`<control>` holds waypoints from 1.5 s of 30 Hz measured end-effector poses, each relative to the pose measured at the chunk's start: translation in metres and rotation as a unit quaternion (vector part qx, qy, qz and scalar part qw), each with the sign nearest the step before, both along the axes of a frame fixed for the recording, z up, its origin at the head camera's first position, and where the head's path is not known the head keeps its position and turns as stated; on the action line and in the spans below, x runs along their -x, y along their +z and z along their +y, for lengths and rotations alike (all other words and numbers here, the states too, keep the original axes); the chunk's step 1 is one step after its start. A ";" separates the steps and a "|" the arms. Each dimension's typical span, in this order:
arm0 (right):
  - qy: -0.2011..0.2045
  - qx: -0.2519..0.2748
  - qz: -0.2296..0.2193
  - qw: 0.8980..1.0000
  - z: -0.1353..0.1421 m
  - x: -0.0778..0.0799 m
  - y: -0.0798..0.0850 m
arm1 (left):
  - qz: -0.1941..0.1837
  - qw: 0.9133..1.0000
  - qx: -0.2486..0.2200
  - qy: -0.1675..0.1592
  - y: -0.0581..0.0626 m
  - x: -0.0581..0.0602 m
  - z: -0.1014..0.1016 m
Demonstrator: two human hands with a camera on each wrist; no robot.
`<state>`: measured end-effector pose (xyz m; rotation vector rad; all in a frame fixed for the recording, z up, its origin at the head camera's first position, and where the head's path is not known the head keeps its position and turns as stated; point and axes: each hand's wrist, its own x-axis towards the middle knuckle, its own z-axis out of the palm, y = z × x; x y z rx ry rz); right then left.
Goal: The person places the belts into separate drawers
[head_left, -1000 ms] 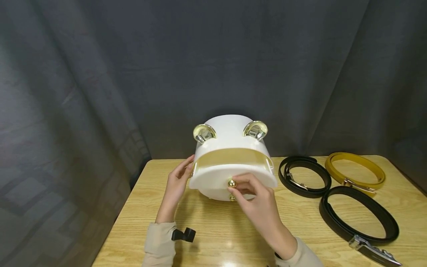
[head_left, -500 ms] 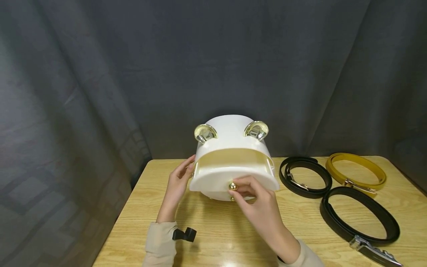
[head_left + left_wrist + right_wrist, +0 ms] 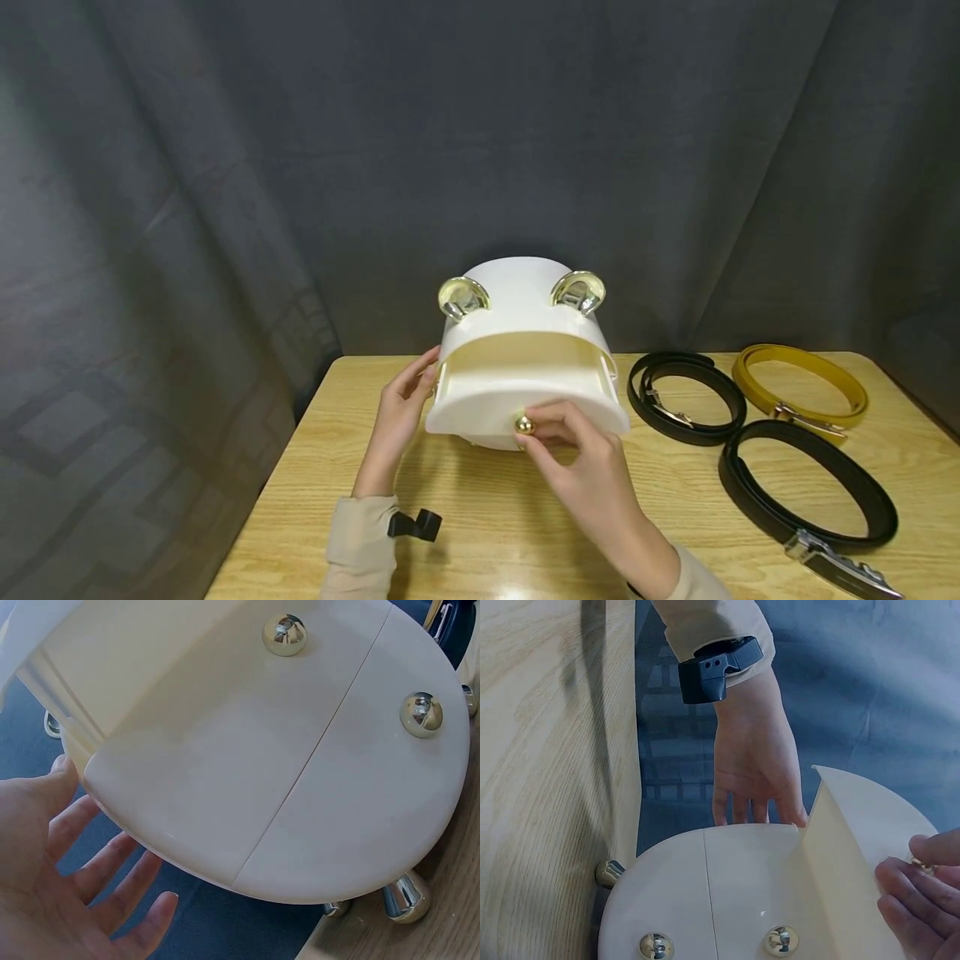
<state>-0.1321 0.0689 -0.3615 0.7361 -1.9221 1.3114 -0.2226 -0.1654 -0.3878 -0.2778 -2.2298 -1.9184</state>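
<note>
A white rounded drawer box [image 3: 521, 292] with two gold ears stands mid-table, its top drawer [image 3: 480, 408] partly pulled out. My right hand [image 3: 588, 475] pinches that drawer's gold knob [image 3: 523, 425] between thumb and fingers. Against the box's left side rests my left hand [image 3: 396, 421]; the left wrist view shows its fingers loosely spread along the edge. Two lower gold knobs, a middle knob [image 3: 285, 634] and a bottom knob [image 3: 421, 715], sit on drawer fronts that are closed. Short metallic feet [image 3: 406, 898] support the box. The drawer's floor is hidden behind its front.
Right of the box lie several coiled belts: a black belt [image 3: 731, 412] nearest it, a mustard belt [image 3: 855, 392] behind, and a larger black belt [image 3: 885, 508] in front. The wooden table [image 3: 300, 508] ends at a dark curtain [image 3: 525, 150].
The top drawer has slid a little farther out toward me, with my right hand drawing back on its knob. My left hand stays at the box's side.
</note>
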 end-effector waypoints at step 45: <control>0.003 -0.028 0.016 0.999 0.003 -0.020 -0.007 | 0.002 1.000 -0.011 -0.005 -0.001 0.000 0.000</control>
